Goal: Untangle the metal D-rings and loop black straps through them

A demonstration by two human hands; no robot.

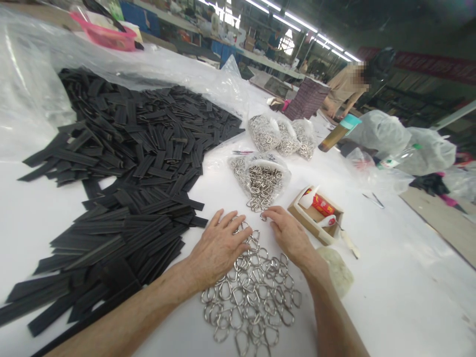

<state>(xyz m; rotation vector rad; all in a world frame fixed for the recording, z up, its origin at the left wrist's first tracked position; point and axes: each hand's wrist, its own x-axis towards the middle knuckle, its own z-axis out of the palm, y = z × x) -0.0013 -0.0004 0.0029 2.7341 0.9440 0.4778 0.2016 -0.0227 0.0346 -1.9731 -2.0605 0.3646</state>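
Loose metal D-rings (256, 292) lie in a wide spread on the white table in front of me. My left hand (219, 245) rests over the upper left of this spread, its fingers apart and reaching onto a few rings. At the upper right, my right hand (288, 233) has its thumb and forefinger closed on a single D-ring (263, 216). Just beyond both hands, an opened clear plastic bag (280, 173) lies with its mouth toward me and more rings inside it. Black strap pieces (122, 228) are heaped to the left of my left hand.
Three filled bags of rings (265, 134) stand farther back. Right of my right hand are a small cardboard box (316, 233), a pale translucent lump (336, 270) and tweezers (374, 200). A teal-lidded bottle (340, 133) lies behind. A co-worker (344, 89) stands across the table.
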